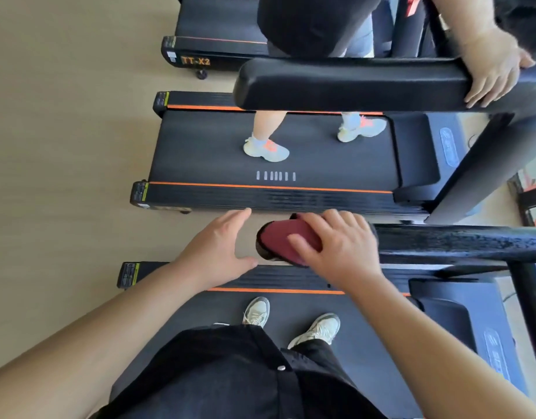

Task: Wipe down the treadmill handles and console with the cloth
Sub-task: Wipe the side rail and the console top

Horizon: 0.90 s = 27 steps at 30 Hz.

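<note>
The right hand (336, 249) presses a dark red cloth (288, 241) over the rounded end of a black treadmill handle (460, 244), its fingers spread across the top of the fabric and wrapped down around it. The cloth covers the handle's tip, with a rim of black showing under it at the nine o'clock edge. From the hand the bar runs off toward three o'clock, its surface worn and speckled.

The left hand (218, 246) sits just beside the cloth at its nine o'clock side, flat and loose with fingers extended, grasping nothing and not touching the fabric.

Below the hands, at six o'clock, the wearer's two pale shoes (291, 323) stand on the dark belt (366, 337) of the treadmill, edged by an orange stripe. The wearer's black garment fills the bottom of the view.

At twelve o'clock a neighbouring treadmill (291, 164) lies parallel, on a pale floor (64, 131). Another person stands on its belt in light sneakers with orange accents, one hand (493, 71) laid over that machine's padded black handrail (351, 83) at about two o'clock.
</note>
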Tool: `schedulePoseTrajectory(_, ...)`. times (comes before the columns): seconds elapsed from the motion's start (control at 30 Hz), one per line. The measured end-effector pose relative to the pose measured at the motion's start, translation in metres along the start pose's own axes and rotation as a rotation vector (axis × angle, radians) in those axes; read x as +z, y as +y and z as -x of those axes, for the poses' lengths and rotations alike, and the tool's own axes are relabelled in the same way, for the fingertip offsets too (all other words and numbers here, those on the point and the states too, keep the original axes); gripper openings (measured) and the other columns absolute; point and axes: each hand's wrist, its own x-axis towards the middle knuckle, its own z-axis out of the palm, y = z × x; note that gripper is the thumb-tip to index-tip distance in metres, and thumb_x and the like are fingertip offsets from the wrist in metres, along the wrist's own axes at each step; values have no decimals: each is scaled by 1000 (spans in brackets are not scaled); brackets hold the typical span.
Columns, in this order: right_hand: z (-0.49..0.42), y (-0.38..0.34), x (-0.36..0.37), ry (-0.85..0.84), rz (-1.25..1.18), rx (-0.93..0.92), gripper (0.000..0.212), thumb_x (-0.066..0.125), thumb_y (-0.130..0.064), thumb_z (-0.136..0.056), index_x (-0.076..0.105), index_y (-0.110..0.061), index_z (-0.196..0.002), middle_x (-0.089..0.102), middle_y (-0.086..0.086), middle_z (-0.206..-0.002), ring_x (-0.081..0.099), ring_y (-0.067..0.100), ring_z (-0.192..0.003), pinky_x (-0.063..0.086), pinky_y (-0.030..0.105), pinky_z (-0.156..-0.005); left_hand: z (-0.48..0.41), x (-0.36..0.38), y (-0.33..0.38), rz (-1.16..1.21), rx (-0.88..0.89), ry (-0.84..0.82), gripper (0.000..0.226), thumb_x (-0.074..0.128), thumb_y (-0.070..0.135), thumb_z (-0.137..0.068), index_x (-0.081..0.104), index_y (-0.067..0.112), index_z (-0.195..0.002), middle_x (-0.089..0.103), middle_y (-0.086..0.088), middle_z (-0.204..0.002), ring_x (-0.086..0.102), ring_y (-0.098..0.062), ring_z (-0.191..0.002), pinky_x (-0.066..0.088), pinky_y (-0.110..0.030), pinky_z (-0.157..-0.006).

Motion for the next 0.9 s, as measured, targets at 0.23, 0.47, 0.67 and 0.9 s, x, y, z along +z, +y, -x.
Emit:
schedulePoseTrajectory(0.23,-1,-9,3,63,36,394,43,40,-32,-100,67,-9,-76,64,15,-81,54,40,-85,41,51,-95,11,3,8,69,44,-16,98,77,49,-84,21,28,-162,19,18,-166,16,3,-151,13,-15,-116)
schedulePoseTrajectory(0.47,10,-55,-1,-21,-279,22,51,56,-41,-90,62,-10,-130,63,5,-127,53,34,-122,32,48,-114,-3,15,28,134,207,195,45,44,29,-106,50,19,-150,39,5,-161,35,-9,-147,26,-23,-121)
schedulePoseTrajectory(0.67,38,53,-46,131,-361,85,47,76,-17,-77,68,-8,-122,65,8,-128,56,31,-124,46,41,-108,-30,61,86,-412,337,74,89,13,76,-96,44,13,-150,59,-15,-138,57,-38,-122,42,-47,-106)
schedulePoseTrajectory(0.9,39,116,-61,-262,-126,185,84,88,-42,-65,57,-14,-139,56,5,-142,45,32,-138,35,44,-117,-103,69,144,-465,181,-175,82,8,88,-84,55,32,-120,69,-6,-127,63,-34,-116,43,-44,-81)
